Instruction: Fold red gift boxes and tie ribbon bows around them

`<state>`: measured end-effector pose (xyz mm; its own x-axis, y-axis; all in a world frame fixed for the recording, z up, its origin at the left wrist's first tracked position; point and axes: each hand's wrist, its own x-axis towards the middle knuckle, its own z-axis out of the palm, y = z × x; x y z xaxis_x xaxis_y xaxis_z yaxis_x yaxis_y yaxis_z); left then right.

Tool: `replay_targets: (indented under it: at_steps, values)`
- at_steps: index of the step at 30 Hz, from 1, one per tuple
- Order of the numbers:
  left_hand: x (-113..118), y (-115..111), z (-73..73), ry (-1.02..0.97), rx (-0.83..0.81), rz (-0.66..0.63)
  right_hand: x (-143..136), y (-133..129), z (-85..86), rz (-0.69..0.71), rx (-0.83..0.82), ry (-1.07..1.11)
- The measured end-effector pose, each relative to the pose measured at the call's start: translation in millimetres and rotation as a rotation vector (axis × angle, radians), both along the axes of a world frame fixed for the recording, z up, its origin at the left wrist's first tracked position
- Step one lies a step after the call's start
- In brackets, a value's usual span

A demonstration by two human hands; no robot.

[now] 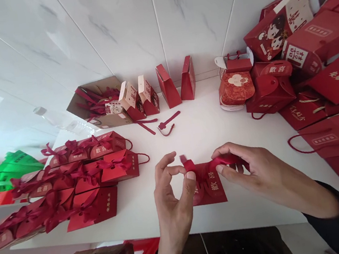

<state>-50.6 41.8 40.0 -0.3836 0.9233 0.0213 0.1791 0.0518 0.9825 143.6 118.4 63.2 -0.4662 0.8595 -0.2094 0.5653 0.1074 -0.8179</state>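
A small red gift box (pixel 217 194) with pale lettering sits on the white table in front of me. Dark red ribbon (pixel 208 166) runs across its top. My left hand (pixel 175 195) pinches one part of the ribbon between thumb and index finger, at the box's left side. On the right, my right hand (pixel 241 167) grips the other part between thumb and fingers, just above the box. The hands partly cover the box's upper edge and left side.
Rows of red boxes with bows (pixel 100 174) stand at left. Gift boxes and bags (pixel 311 82) pile up at right. A cardboard carton (pixel 102 121) of ribbons, several upright boxes (pixel 168 87) and loose ribbon strips (pixel 169 123) lie toward the tiled wall.
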Motion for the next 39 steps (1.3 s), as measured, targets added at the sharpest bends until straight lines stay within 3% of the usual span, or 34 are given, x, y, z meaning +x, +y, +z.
replay_targets:
  at_steps: [5, 9, 12, 19, 23, 26, 30, 33, 39]
  values:
    - [2, 1, -7.1, -0.191, -0.023, -0.035, 10, 1, -10.4, 0.032, -0.005, -0.088]
    - [7, 1, -11.9, -0.072, 0.01, 0.075, 16, -1, -21.2, 0.079, 0.061, -0.11]
    - [7, -2, -16.9, -0.042, 0.037, 0.063, 15, -4, -20.8, 0.093, 0.103, -0.118]
    - [8, -10, -33.3, 0.172, 0.042, -0.006, 4, -9, -12.0, 0.053, -0.054, 0.005]
    - [14, -6, -38.4, 0.083, 0.01, -0.016, 1, -12, -17.7, 0.022, -0.109, 0.078]
    - [19, -3, -36.6, -0.104, -0.046, -0.017, -2, -12, -21.5, 0.022, -0.116, 0.127]
    - [24, -9, -23.3, -0.266, -0.13, 0.037, -4, -11, -23.7, -0.016, -0.015, 0.147]
    - [24, -16, -14.3, -0.252, -0.134, 0.083, -3, -11, -26.5, -0.037, -0.071, 0.132]
    - [10, -15, -14.0, -0.094, -0.125, -0.013, -1, -13, -28.2, -0.097, -0.123, 0.101]
